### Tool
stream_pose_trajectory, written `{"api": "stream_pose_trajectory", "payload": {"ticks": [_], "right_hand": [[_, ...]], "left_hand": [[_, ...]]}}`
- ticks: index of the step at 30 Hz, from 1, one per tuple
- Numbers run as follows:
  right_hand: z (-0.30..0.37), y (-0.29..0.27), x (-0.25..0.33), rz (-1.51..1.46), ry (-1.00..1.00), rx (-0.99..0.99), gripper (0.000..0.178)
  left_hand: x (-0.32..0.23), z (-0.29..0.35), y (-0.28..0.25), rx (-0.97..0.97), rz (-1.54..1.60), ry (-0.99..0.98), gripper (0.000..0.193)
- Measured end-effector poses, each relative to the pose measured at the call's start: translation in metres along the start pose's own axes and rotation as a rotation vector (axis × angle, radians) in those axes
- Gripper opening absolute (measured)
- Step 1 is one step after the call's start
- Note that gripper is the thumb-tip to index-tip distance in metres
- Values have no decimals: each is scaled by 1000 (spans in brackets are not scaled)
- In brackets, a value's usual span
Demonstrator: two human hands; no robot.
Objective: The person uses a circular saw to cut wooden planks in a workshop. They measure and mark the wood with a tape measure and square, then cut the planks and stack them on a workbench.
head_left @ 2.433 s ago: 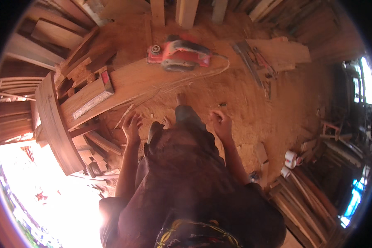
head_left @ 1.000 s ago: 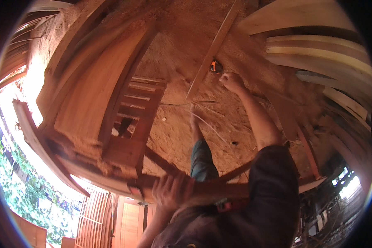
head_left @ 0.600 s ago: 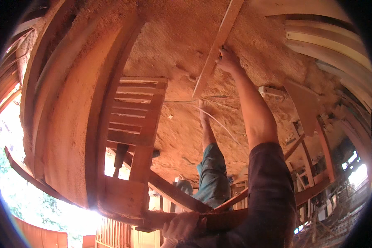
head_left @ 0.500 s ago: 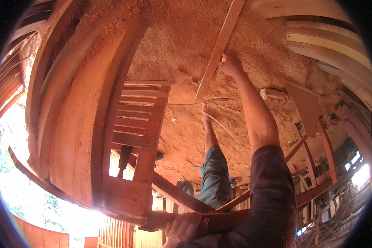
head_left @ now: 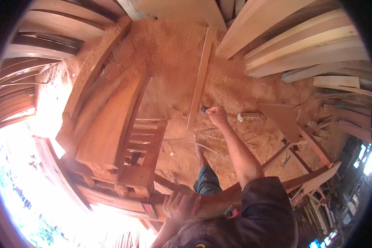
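My right hand (head_left: 217, 116) is stretched out over the sawdust floor, its fingers closed on a small dark rounded object (head_left: 204, 109) whose kind I cannot make out. That object is beside the lower part of a long narrow wooden board (head_left: 199, 78), which lies on the sawdust. Nearer my body, my left hand (head_left: 181, 204) has its fingers bent over a reddish wooden beam (head_left: 217, 202). To the left of that hand stands a slatted wooden frame (head_left: 152, 153), with a broad thick plank (head_left: 107, 138) against it.
Stacked planks (head_left: 306, 45) fill the far right, and more curved boards (head_left: 49, 49) are piled at the left. A white power strip (head_left: 249, 116) with cables sits right of my right hand. Beyond it are a triangular wooden panel (head_left: 282, 120) and scrap wood.
My right hand has drawn back from partway up the narrow board to beside its lower part. An orange bit showed at the hand before; a dark object shows now. The whole view has shifted.
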State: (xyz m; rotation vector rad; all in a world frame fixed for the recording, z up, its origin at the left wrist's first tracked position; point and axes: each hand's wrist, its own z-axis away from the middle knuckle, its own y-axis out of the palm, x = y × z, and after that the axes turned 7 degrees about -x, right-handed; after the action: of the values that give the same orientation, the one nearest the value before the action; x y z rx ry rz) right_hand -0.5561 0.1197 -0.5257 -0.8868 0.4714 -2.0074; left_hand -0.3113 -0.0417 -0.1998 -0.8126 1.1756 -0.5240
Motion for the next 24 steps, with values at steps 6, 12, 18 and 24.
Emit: {"api": "stream_pose_trajectory", "payload": {"ticks": [6, 12, 18, 24], "right_hand": [[59, -20, 55, 39, -48, -151, 20], [278, -134, 174, -646, -183, 6, 18], [505, -162, 165, -674, -579, 79, 22], [614, -99, 77, -478, -395, 260, 17]], "left_hand": [[5, 12, -3, -74, 41, 86, 29], [14, 22, -6, -74, 233, -6, 76], [28, 42, -31, 306, 1875, -504, 96], [39, 134, -57, 417, 2124, -655, 65]]}}
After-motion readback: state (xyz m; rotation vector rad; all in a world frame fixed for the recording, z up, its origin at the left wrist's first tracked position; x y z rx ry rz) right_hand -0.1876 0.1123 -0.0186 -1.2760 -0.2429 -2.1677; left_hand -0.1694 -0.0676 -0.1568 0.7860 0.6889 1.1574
